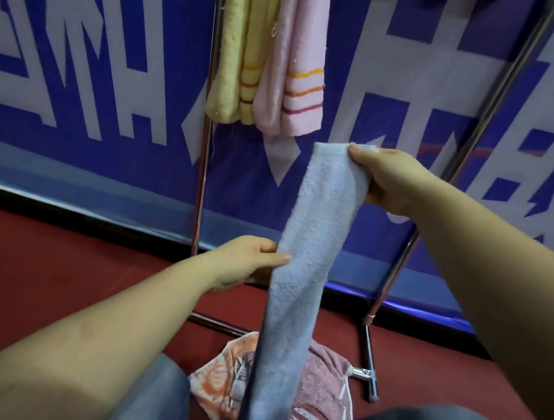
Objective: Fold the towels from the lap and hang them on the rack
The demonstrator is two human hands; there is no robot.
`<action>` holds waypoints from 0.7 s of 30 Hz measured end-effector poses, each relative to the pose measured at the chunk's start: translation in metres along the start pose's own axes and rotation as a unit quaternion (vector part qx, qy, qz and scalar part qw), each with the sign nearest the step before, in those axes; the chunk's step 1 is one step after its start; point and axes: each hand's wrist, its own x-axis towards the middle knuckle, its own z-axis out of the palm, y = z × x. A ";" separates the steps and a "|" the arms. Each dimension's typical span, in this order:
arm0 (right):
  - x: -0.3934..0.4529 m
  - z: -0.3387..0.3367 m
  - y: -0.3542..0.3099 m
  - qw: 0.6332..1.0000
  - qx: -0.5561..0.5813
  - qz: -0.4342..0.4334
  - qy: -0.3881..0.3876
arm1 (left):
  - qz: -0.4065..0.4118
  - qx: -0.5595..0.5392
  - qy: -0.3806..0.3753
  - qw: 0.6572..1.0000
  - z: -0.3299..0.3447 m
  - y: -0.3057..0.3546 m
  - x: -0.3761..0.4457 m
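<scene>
A pale blue towel (299, 279), folded into a long narrow strip, hangs down the middle of the view. My right hand (386, 179) grips its top end, thumb over the fold. My left hand (247, 261) pinches its left edge about halfway down. The strip's lower end drops between my knees. Beneath it lie a dusty pink towel (322, 393) and an orange-and-white patterned cloth (218, 383). On the metal rack (202, 168) a yellow towel (240, 54) and a pink towel (296, 69) with orange and red stripes hang folded at the top.
The rack's right post (470, 154) slants down to a foot bar (369, 364) on the dark red floor (59, 273). A blue banner (96, 74) with large white characters stands right behind the rack. My knees in grey trousers fill the bottom corners.
</scene>
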 end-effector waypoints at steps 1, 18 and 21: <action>0.005 -0.004 0.010 1.000 -0.002 0.010 0.018 | 0.001 -0.007 0.010 1.000 -0.001 -0.007 0.002; -0.010 0.048 0.189 0.979 -0.179 0.093 0.012 | 0.042 0.253 0.033 0.966 0.005 -0.049 0.042; -0.014 0.055 0.176 0.996 -0.044 0.043 -0.059 | 0.026 0.264 0.022 0.964 0.006 -0.050 0.044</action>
